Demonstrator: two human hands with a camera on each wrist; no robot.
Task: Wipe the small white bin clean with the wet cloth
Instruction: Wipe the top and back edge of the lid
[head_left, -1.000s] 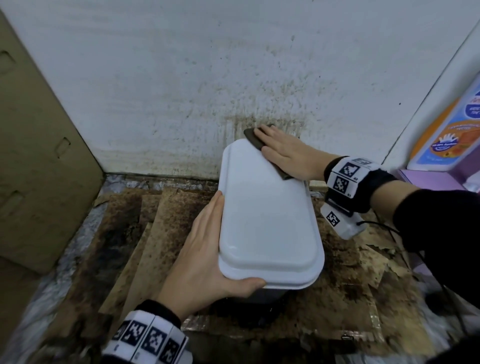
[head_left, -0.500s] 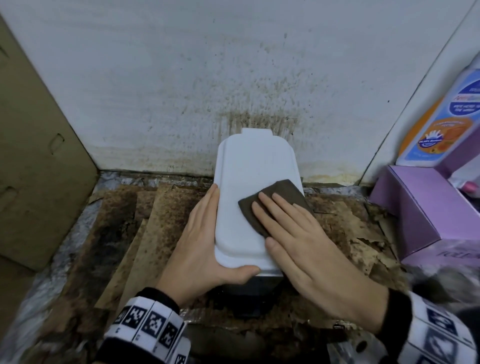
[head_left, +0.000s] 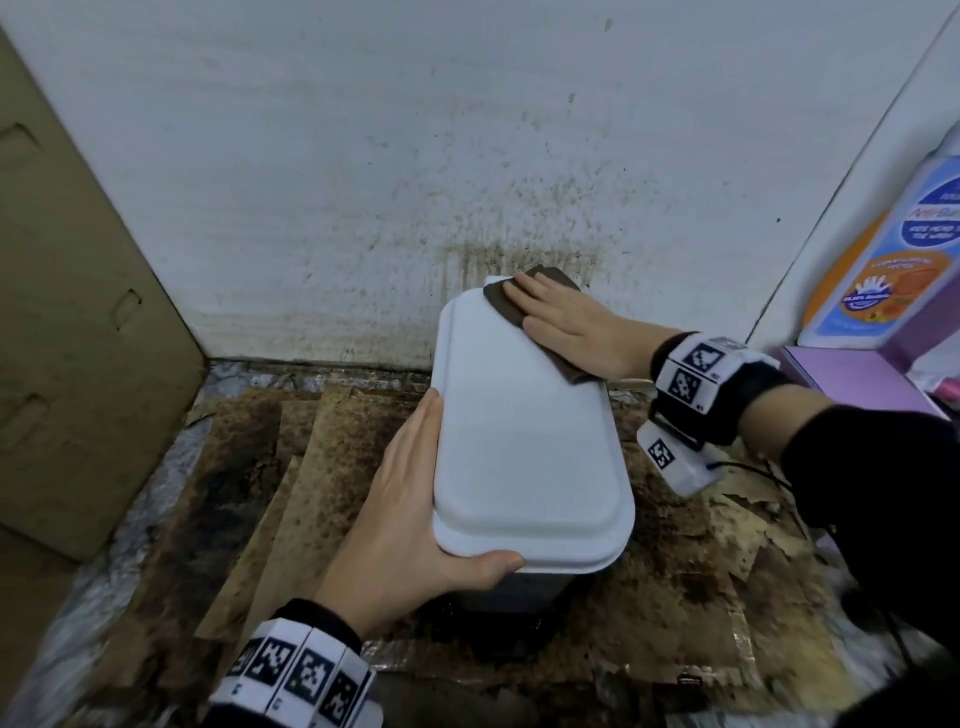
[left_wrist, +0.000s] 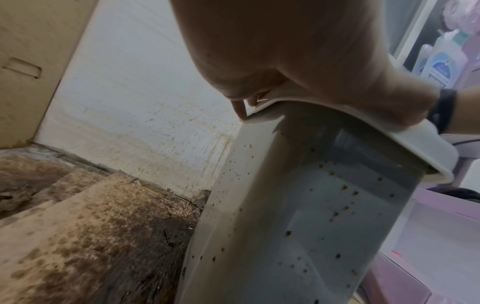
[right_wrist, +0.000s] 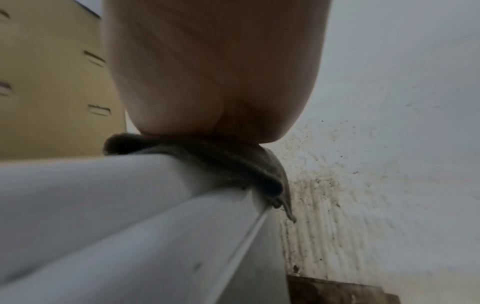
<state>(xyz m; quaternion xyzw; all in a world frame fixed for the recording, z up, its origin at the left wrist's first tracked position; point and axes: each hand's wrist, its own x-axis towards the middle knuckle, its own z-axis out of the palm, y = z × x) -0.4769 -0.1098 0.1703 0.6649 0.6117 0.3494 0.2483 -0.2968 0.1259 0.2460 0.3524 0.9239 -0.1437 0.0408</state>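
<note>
Against the stained wall, one small white bin on mouldy cardboard, my left hand gripping its lid edge, my right hand flat, fingers straight, pressing one brown cloth on the lid's far corner.

No legible text on bottle.

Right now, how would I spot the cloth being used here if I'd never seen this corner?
Find the stained white wall; the small white bin stands against it. On the far end of the bin's lid, the right hand presses flat on the cloth, the only dark brown, folded, soft thing on that white top.
</note>
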